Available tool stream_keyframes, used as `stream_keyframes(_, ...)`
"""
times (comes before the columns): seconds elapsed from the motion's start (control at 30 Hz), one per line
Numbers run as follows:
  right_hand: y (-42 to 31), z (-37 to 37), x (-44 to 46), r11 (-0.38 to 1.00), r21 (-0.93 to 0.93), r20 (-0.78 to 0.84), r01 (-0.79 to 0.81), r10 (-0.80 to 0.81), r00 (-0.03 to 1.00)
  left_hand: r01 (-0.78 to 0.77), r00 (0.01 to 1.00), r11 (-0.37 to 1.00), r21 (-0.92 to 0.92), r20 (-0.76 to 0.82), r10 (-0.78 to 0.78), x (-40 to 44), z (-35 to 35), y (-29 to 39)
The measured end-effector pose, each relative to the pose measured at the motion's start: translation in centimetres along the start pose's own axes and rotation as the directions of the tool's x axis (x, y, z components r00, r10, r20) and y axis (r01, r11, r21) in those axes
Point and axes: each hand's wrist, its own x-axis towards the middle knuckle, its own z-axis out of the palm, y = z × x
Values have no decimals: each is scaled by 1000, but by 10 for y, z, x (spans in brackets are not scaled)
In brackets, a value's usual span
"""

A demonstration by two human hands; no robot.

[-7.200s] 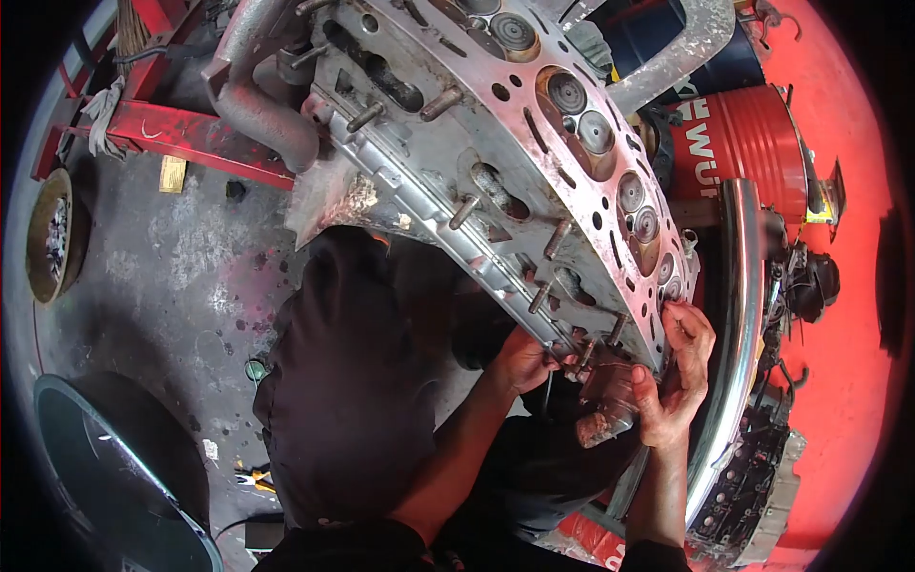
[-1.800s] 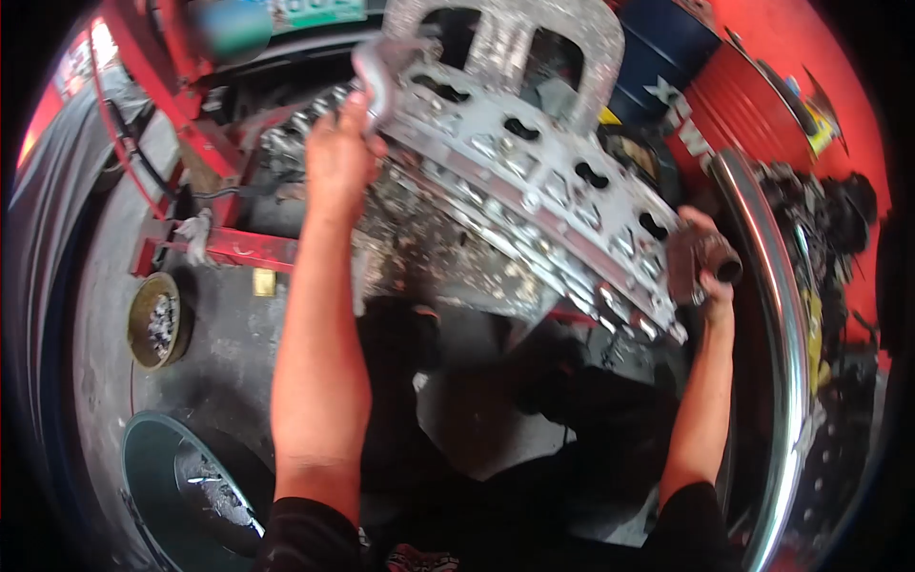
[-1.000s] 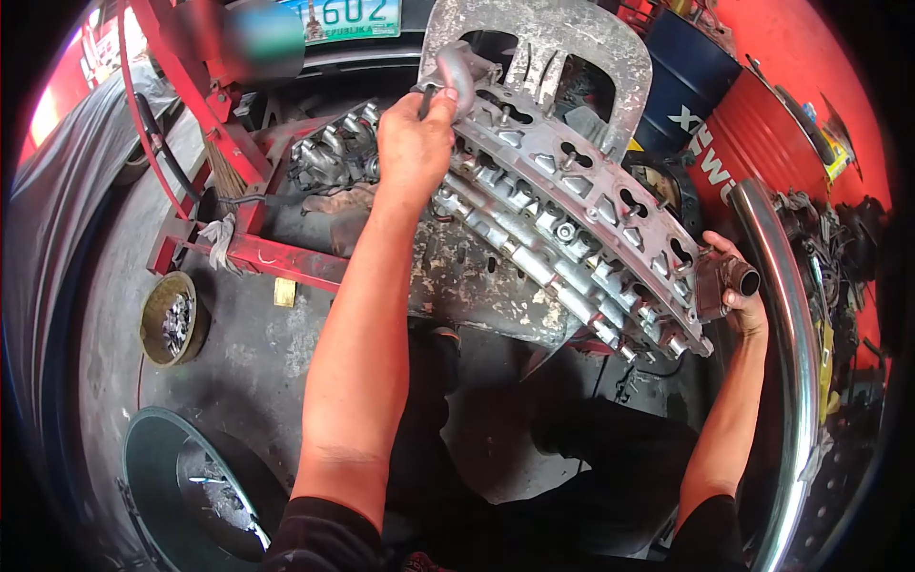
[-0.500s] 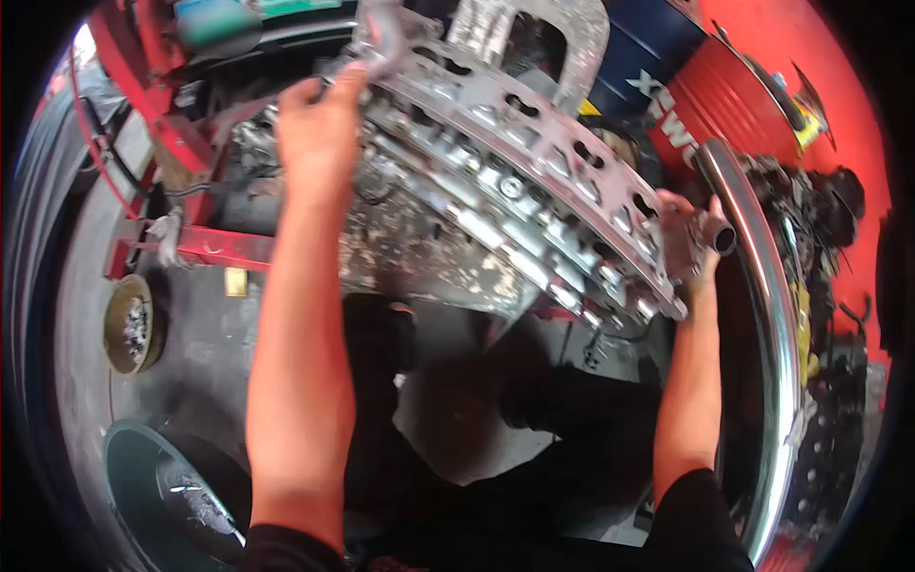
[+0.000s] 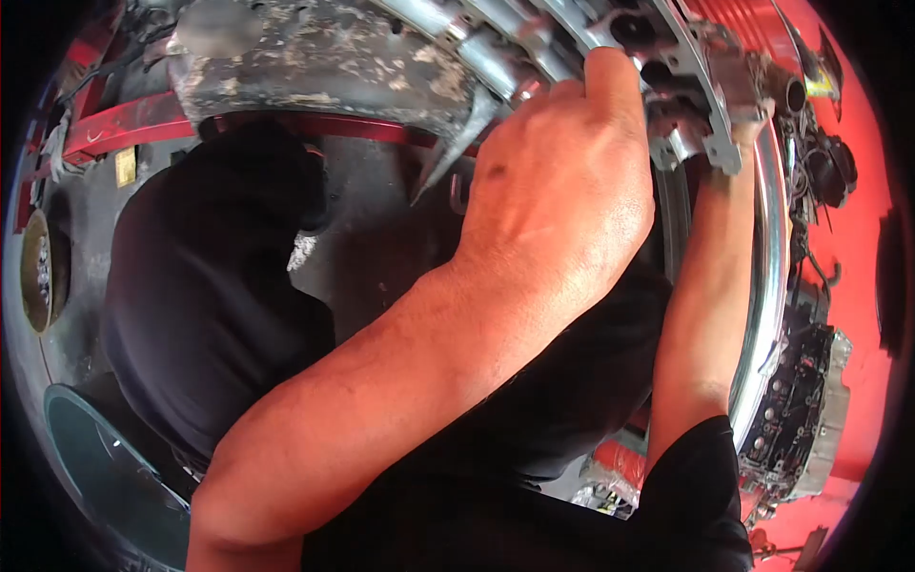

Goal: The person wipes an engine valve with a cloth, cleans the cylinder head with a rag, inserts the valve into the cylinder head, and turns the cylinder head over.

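A silvery engine cylinder head (image 5: 710, 105) with shafts along one side and ports along another slants across the top right of the view, its upper part cut off by the frame edge. My left hand (image 5: 562, 181) is closed over it close to its right end, thumb side up, with the fingertips largely hidden. At that same end, my right hand (image 5: 753, 133) grips the piece from the outer side, beside a round pipe outlet (image 5: 789, 93). Most of the right fingers are concealed behind the metal.
A worn, mottled metal surface (image 5: 315, 67) lies ahead, with a red frame bar (image 5: 133, 129) along it. A chrome tube (image 5: 770, 238) curves past my right arm. Lower left stand a green tub (image 5: 71, 429) and a bowl (image 5: 36, 286) of small parts. Engine parts (image 5: 791, 410) lie right.
My left hand has left the far left end of the cylinder head and crossed to its right end. The view has turned; my right hand still holds the right end.
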Motion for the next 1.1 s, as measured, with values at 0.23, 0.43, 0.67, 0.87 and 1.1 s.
stream_keyframes(0.23,9,2,8,986,-103,-133,128,-141,981,-225,937,974,24,-268,223,7,32,-5)
stream_keyframes(0.43,13,-1,7,978,-135,-180,159,-183,967,-138,936,990,-7,-329,128,15,56,0)
stream_keyframes(0.67,12,-4,10,973,-150,-206,178,-207,956,-53,927,998,29,-370,60,16,76,8)
stream_keyframes(0.87,14,2,6,977,-130,-206,169,-193,959,-38,893,995,-95,-450,-9,18,88,7)
stream_keyframes(1.1,14,2,6,980,-118,-209,162,-185,960,-56,872,993,-102,-490,-1,21,93,8)
